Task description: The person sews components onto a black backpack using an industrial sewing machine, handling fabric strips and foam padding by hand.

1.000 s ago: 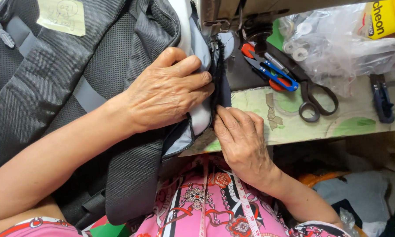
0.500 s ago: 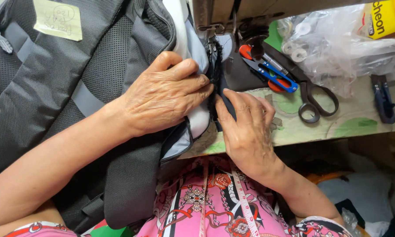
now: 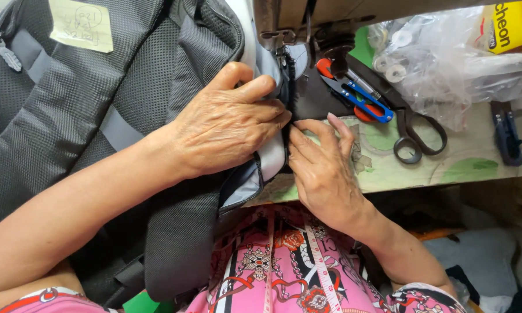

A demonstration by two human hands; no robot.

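Left hand [image 3: 229, 124] flat, pressing grey backpack [image 3: 87, 116] down. Right hand [image 3: 322, 168] slid up beside it, fingers now flat on bag edge under sewing machine [image 3: 307, 20]. Scissors [image 3: 414, 130] just past right hand on worktop [image 3: 475, 156]. Seam looks lined up.

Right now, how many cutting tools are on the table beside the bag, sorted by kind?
Large black scissors: 1
Blue thread snips: 1
Red-handled cutter, partly hidden under the snips: 1
Dark blue snips at the right: 1
Total: 4
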